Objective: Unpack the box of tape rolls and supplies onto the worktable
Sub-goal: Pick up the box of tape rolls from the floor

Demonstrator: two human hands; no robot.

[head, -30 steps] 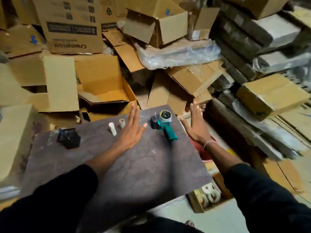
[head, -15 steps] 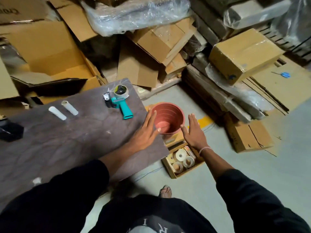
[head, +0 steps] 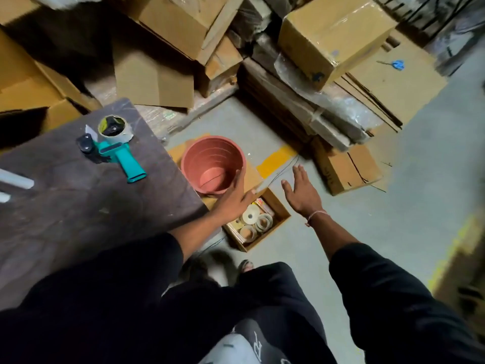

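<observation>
A small open cardboard box (head: 282,215) sits on the grey floor beside the dark worktable (head: 78,206). Inside it lie several tape rolls (head: 256,223) and some flat packets. My left hand (head: 233,199) hovers over the box's left side, fingers apart, holding nothing. My right hand (head: 301,193) is spread open above the floor just right of the box. On the worktable rests a teal tape dispenser (head: 115,151) loaded with a roll, and white tubes (head: 15,181) lie at the left edge.
A terracotta plastic pot (head: 212,164) stands on the floor between the table and the box. Stacked cardboard boxes (head: 330,35) and flattened sheets crowd the back. Blue scissors (head: 396,64) lie on cardboard at the far right. My foot (head: 245,265) is near the box.
My view has swung down and right from the tabletop to the floor. Both hands have left the table area and now reach toward the small box of tape rolls.
</observation>
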